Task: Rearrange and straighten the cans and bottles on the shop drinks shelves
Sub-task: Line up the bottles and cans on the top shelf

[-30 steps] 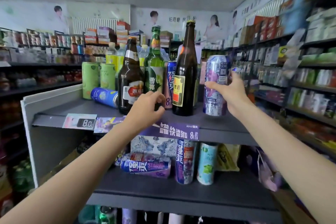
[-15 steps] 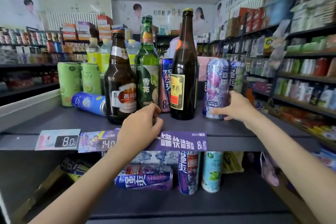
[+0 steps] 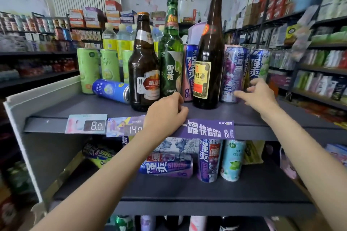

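Fingers (image 3: 242, 97) by three bottles (image 3: 207, 65), two purple cans (image 3: 234, 75).

A white price tag (image 3: 86, 124) says 8.0. A long purple sign (image 3: 208, 129) hangs beside it. Red boxes (image 3: 110, 14) sit far back, and posters (image 3: 148, 0) cover the wall. Maybe snacks (image 3: 319, 84) fill the right side.

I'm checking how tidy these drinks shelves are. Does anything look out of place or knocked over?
Yes. On the top shelf a blue can lies on its side beside the upright brown bottle. On the shelf below, a purple can also lies flat.
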`<action>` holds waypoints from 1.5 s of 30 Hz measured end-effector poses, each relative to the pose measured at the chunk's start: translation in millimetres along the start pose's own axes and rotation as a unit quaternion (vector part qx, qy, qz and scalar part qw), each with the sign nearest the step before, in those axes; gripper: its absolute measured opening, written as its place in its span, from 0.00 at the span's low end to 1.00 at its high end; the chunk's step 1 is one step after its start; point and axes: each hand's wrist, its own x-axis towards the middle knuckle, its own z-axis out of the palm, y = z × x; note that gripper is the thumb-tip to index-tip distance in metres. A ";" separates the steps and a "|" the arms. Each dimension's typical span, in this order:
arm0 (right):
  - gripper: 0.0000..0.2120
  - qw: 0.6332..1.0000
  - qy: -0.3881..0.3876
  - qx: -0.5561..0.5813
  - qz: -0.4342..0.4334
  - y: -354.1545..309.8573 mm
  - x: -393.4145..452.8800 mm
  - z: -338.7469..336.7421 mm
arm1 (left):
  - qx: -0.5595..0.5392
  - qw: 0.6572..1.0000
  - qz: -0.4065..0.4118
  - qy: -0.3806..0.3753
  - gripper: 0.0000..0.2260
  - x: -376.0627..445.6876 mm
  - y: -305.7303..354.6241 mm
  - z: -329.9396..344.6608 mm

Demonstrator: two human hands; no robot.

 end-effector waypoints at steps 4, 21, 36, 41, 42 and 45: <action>0.19 0.988 0.049 0.041 -0.141 0.4 -69.3 -17.5 | 0.008 1.000 0.003 0.021 0.10 -0.8 0.6 0.3; 0.38 0.972 -0.056 -0.071 -0.216 85.3 -151.4 84.1 | 0.100 0.984 0.056 -0.134 0.24 -119.7 -51.5 70.9; 0.39 0.997 0.063 -0.021 -0.037 64.6 -123.4 143.6 | 0.300 0.910 0.056 -0.281 0.37 -93.6 -74.1 97.2; 0.41 0.997 0.065 0.024 -0.034 67.1 -131.3 136.0 | 0.279 0.914 0.053 -0.290 0.40 -97.9 -76.7 87.7; 0.41 0.996 0.063 0.046 -0.033 68.0 -135.9 132.7 | 0.273 0.913 0.046 -0.300 0.40 -101.1 -77.3 84.7; 0.41 0.995 0.035 0.090 -0.033 69.8 -151.9 118.1 | 0.275 0.908 0.071 -0.308 0.40 -111.7 -79.0 70.8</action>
